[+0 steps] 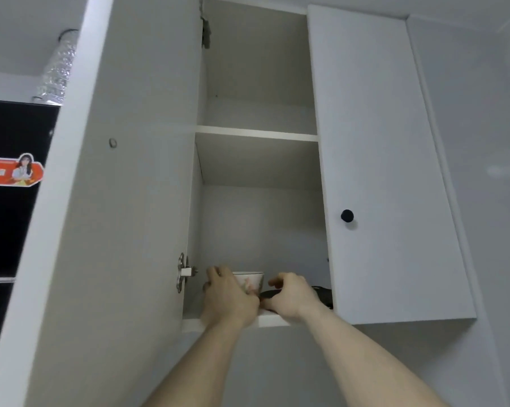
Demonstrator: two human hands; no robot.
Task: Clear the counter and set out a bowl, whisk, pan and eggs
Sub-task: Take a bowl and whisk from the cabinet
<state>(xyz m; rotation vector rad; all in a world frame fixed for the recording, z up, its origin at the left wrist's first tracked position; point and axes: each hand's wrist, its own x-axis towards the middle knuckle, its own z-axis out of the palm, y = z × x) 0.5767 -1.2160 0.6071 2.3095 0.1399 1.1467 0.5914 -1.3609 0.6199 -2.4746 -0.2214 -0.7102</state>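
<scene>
The small white ceramic bowl with a pink pattern (252,282) sits on the bottom shelf of the open white wall cabinet (265,320); it looks light but breakable and glazed-slick, best cupped round its sides. The left hand (229,298) curls against its near side, arm stretched up. The right hand (289,296) pinches something dark and flat (270,294) just beside it, perhaps a pan.

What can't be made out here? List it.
Head view only:
- bowl: lower part hidden behind left hand.
- dark object on the bottom shelf: mostly hidden by right hand and the closed door; unidentifiable.
- Counter, whisk, eggs: out of frame.
- Upper shelf surface: hidden from below.
</scene>
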